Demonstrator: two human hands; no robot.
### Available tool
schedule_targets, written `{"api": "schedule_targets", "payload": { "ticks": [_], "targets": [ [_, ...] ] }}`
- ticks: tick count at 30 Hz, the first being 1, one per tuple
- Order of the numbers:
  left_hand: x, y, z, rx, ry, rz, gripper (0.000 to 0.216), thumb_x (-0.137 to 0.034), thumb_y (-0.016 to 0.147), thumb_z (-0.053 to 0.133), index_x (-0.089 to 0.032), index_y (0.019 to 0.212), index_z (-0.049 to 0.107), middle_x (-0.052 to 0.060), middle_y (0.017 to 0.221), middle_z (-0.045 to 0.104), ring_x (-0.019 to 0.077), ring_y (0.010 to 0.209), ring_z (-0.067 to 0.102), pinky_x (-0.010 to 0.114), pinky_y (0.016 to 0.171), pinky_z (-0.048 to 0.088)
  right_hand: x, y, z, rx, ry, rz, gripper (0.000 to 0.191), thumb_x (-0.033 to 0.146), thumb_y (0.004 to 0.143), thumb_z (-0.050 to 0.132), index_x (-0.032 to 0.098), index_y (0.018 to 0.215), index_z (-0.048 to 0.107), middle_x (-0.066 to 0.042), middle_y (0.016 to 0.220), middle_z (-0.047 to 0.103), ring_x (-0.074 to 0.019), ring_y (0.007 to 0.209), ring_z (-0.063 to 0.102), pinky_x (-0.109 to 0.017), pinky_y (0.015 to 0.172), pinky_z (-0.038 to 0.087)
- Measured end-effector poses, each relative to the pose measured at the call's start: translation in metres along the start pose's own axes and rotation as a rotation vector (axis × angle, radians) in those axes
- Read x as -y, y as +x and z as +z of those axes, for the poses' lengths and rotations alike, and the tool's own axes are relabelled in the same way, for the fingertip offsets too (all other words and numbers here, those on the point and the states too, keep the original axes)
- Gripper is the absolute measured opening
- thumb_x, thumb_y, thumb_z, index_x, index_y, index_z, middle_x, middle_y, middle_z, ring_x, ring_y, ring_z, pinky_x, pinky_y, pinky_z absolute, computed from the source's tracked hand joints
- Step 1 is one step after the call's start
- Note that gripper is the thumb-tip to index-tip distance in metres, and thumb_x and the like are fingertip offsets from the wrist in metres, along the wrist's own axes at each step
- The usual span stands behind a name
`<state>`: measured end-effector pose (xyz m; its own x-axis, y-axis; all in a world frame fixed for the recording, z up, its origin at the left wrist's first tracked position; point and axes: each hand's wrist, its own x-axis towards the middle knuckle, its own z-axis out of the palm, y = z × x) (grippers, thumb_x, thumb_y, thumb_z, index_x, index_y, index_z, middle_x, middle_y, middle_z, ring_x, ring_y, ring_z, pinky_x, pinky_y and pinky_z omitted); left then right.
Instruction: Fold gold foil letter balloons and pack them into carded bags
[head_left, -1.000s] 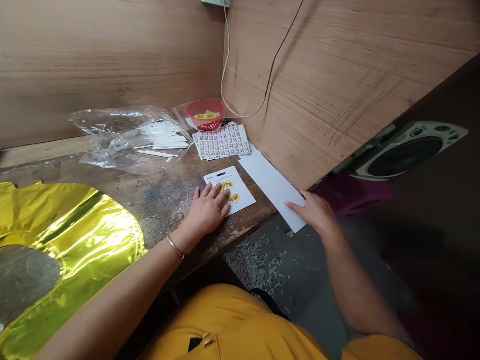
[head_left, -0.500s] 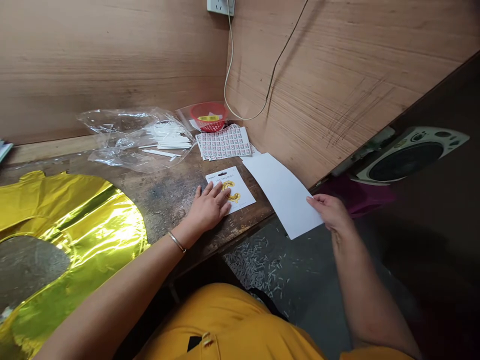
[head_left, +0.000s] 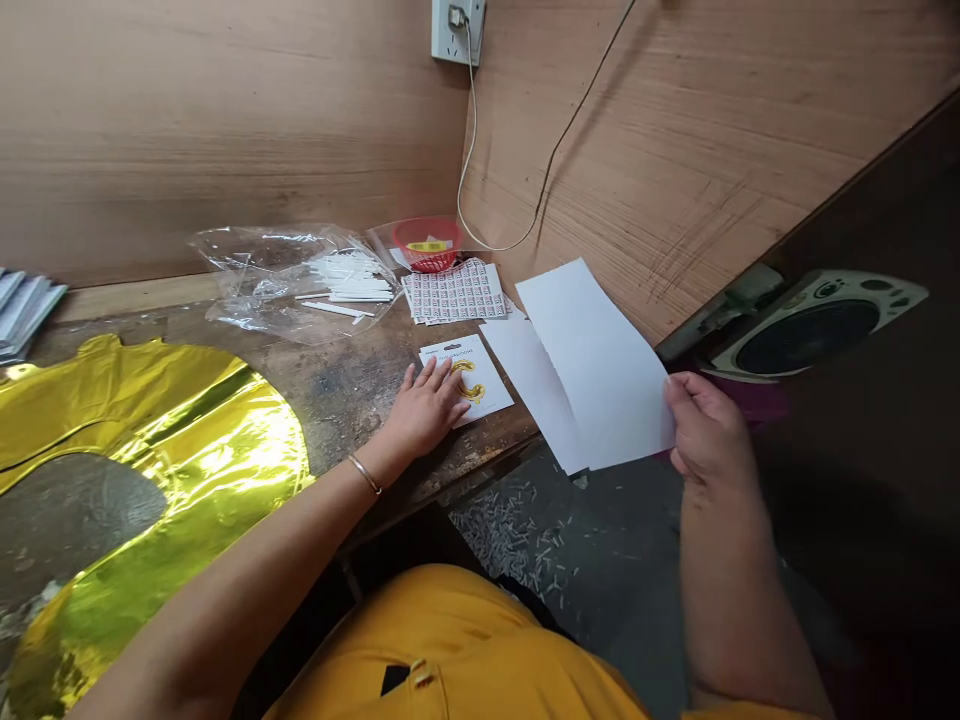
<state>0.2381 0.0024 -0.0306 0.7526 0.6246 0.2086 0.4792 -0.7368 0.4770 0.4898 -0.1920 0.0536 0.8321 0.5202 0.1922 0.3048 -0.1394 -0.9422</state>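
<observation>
Listing by size. Balloon [head_left: 150, 440]: gold foil, flat on the table [head_left: 337, 380], left side. Sheet [head_left: 600, 370]: white, raised over the table's right edge, pinched at its lower corner by the right hand [head_left: 705, 435], thumb and fingers closed on it. Card [head_left: 480, 375]: on the table, left hand [head_left: 424, 410] flat on it, fingers spread, gripping nothing. Risk: a one-corner pinch may let the sheet bend or slip floorward. Card shows a gold letter; its heading is too small to read.

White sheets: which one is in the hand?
The upper blank sheet, pinched by the right hand; the other sheet lies flat on the table.
</observation>
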Motion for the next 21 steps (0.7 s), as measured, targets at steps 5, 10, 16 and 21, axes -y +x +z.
{"api": "schedule_targets", "payload": {
  "ticks": [5, 10, 16, 21],
  "targets": [
    [-0.048, -0.024, -0.034, 0.047, -1.096, -0.249, 0.067, -0.065, 0.088, 0.046, -0.011, 0.124, 0.061, 0.019, 0.119, 0.066, 0.0257, 0.097, 0.068, 0.037, 0.082, 0.055, 0.0, -0.065, 0.021, 0.14, 0.164, 0.024, 0.037, 0.057, 0.075, 0.067, 0.024, 0.07, 0.052, 0.006, 0.055, 0.047, -0.0113, 0.046, 0.042, -0.024, 0.044, 0.038],
    [-0.051, -0.053, -0.053, 0.006, -1.394, -0.443, 0.048, -0.048, 0.064, 0.082, -0.014, 0.096, 0.069, 0.008, 0.089, 0.073, 0.0177, 0.074, 0.065, 0.025, 0.062, 0.051, 0.004, -0.097, 0.048, 0.721, 0.132, 0.09, 0.031, 0.05, 0.076, 0.072, 0.021, 0.087, 0.064, -0.001, 0.075, 0.064, -0.0175, 0.072, 0.06, -0.029, 0.066, 0.052],
    [-0.037, -0.069, -0.051, 0.111, -1.312, -0.461, 0.043, -0.049, 0.068, 0.078, -0.013, 0.09, 0.069, 0.006, 0.083, 0.071, 0.0158, 0.068, 0.063, 0.026, 0.062, 0.05, 0.016, -0.062, 0.09, 0.739, 0.328, 0.157, 0.034, 0.047, 0.067, 0.079, 0.021, 0.085, 0.067, 0.0, 0.074, 0.066, -0.0147, 0.067, 0.06, -0.029, 0.065, 0.051],
    [-0.039, -0.076, -0.057, 0.044, -1.28, -0.441, 0.041, -0.049, 0.075, 0.073, -0.014, 0.097, 0.069, 0.003, 0.08, 0.069, 0.0125, 0.064, 0.06, 0.021, 0.055, 0.047, 0.014, -0.066, 0.103, 0.815, 0.345, 0.204, 0.029, 0.041, 0.067, 0.081, 0.02, 0.082, 0.067, 0.001, 0.07, 0.066, -0.0126, 0.063, 0.058, -0.026, 0.062, 0.05]
  ]
}}
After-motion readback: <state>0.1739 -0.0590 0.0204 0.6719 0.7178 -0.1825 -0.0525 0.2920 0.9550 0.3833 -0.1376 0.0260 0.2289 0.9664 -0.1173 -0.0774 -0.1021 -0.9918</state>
